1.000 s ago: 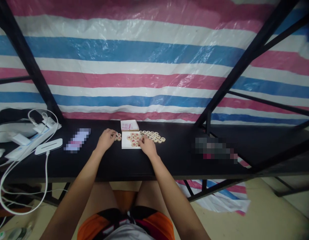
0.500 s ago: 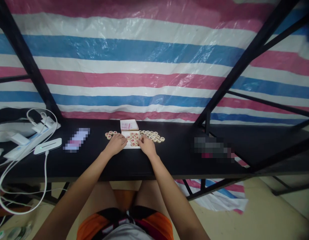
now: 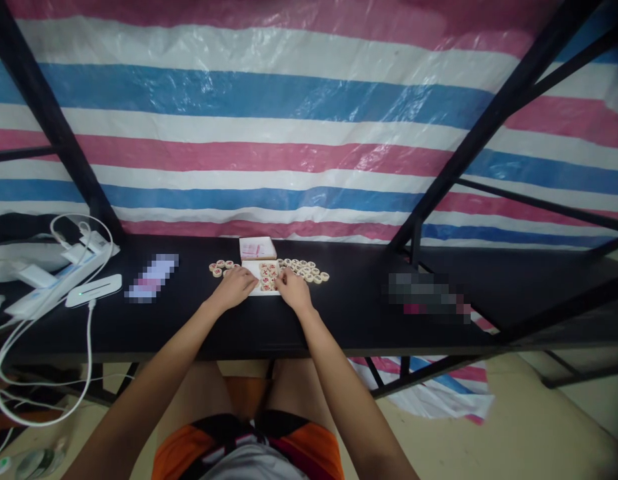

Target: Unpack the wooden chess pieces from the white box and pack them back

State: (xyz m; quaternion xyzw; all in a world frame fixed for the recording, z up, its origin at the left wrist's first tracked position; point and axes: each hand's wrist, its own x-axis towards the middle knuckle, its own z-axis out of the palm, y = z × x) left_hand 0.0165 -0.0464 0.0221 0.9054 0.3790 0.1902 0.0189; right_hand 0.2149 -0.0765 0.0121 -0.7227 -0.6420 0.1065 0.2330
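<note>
A shallow white box (image 3: 253, 291) holds several round Chinese chess pieces (image 3: 267, 274) with red characters, set in close rows. My left hand (image 3: 235, 287) lies over the box's left side, its fingers loosely stretched and the tips near the left row. Curled at the right side, my right hand (image 3: 293, 289) has thumb and fingertips on a piece at the edge of the rows; its fingers partly hide that piece. Behind the box stands its white lid (image 3: 257, 249) with pink print.
Loose red-marked pieces (image 3: 219, 268) lie left of the box, and a larger group of pieces (image 3: 311, 271) lies right. A blurred phone (image 3: 153, 279), a white device (image 3: 95, 291) and a power strip (image 3: 53, 287) with cables are leftward. A blurred dark object (image 3: 426, 297) sits right on the black table (image 3: 353, 320).
The pieces in the box sit closer together in straighter rows, with the leftmost one shifted inward. My left fingertips have moved slightly right; my right hand has hardly moved.
</note>
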